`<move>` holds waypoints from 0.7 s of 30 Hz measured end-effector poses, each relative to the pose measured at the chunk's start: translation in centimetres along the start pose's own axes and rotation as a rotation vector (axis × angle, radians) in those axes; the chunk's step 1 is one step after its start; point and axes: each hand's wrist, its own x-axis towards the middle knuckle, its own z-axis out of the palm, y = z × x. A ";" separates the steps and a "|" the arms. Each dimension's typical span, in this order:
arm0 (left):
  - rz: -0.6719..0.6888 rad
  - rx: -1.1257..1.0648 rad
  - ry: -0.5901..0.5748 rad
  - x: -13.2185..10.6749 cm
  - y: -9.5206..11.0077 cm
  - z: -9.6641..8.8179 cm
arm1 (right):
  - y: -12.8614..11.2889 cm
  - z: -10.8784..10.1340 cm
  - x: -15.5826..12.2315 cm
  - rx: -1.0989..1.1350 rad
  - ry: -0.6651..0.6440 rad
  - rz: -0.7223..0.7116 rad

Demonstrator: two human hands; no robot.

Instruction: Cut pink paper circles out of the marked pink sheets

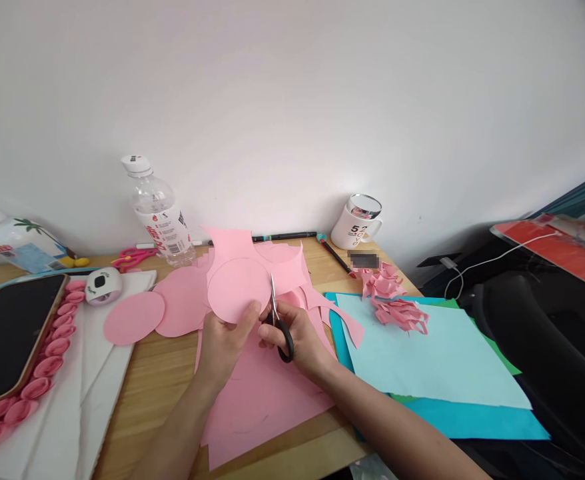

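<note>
My left hand [225, 340] pinches the lower edge of a pink paper circle [237, 288] and holds it upright above the desk. My right hand [297, 337] grips black-handled scissors [278, 320], whose blades point up along the circle's right edge. Under both hands lies a large pink paper sheet [257, 400] with offcuts around it. Two more cut pink circles [133, 317] lie flat to the left.
A phone [10, 333] rests on a white board edged with pink paper rolls at left. A plastic bottle [158, 212], pink scissors [133, 257], pens and a white mug [358, 223] stand along the wall. Light blue and teal sheets [437, 360] with pink curls [395, 303] lie right.
</note>
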 end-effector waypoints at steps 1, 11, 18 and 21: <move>-0.002 0.000 -0.001 0.0 -0.1 0.0 | 0.0 0.0 0.0 0.000 0.000 0.001; 0.042 0.071 0.058 0.2 -0.5 -0.3 | 0.4 -0.3 0.0 -0.024 -0.008 -0.005; 0.027 0.048 0.055 0.1 -0.2 -0.2 | 0.5 -0.2 0.0 -0.056 -0.013 -0.022; 0.016 0.010 0.057 0.0 -0.1 0.0 | 0.7 0.0 -0.2 -0.063 -0.020 -0.014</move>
